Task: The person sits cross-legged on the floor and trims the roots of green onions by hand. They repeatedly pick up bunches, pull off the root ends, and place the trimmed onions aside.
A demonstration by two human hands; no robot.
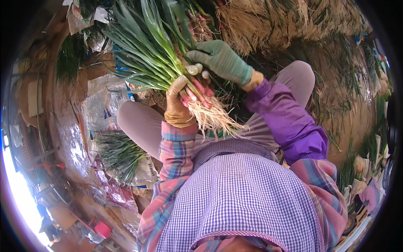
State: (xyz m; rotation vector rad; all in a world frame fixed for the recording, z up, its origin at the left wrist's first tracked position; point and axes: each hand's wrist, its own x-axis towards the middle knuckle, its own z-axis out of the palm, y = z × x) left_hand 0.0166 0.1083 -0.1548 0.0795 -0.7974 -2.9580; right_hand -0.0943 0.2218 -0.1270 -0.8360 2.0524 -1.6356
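Note:
My left hand (176, 102), in a tan glove, grips a bunch of green onions (163, 67) above my lap. Long green leaves fan toward the upper left. The reddish-pink bulbs (200, 91) and pale stringy roots (217, 115) point toward me at the lower right. My right hand (220, 61) wears a green glove with whitish fingertips, which curl against the stalks just above the bulbs. Between its thumb and forefinger a partly blurred green leaf (182, 25) is pinched; the exact grip is partly hidden.
A large heap of green onions with roots outward (252, 25) lies ahead. Another bundle (122, 154) rests on plastic sheeting at left. Loose leaves (333, 94) litter the wet brown floor at right. A pink container (102, 230) stands at lower left; someone in pink (371, 195) is at far right.

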